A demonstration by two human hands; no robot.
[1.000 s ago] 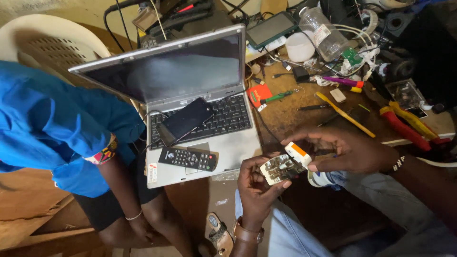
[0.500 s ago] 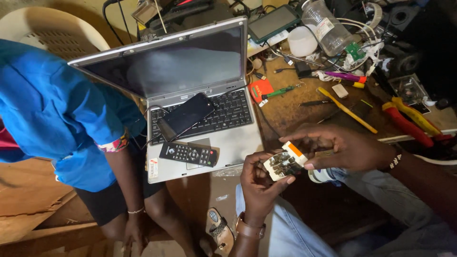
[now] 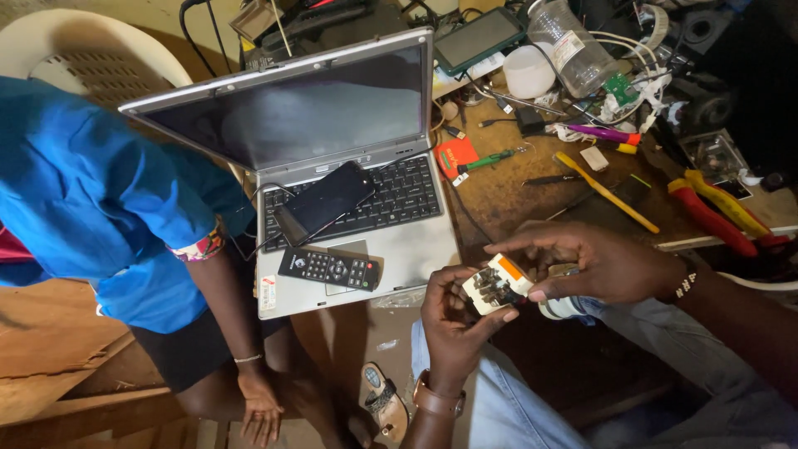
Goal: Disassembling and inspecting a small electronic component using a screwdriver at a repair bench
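My left hand (image 3: 453, 324) and my right hand (image 3: 594, 262) both grip a small white electrical part with an orange patch and dark metal pieces (image 3: 496, 287), held above my lap in front of the table edge. The left fingers pinch its lower left side; the right fingers press on its top right. A silver laptop (image 3: 332, 166) stands open to the left of my hands. On its keyboard lie a black phone (image 3: 326, 199) and, nearer me, a black remote control (image 3: 329, 268).
A person in a blue shirt (image 3: 83, 191) stands at the left beside a white plastic chair (image 3: 79, 50). The wooden worktop (image 3: 507, 187) carries a yellow-handled tool (image 3: 607, 193), red and yellow pliers (image 3: 719, 212), a green screwdriver (image 3: 490, 158), a plastic bottle (image 3: 565, 46), a tablet (image 3: 478, 37) and tangled cables.
Both hands have stayed on the small part, shifting it only slightly. The person in blue has leaned a little further left, and the view has drifted slightly.
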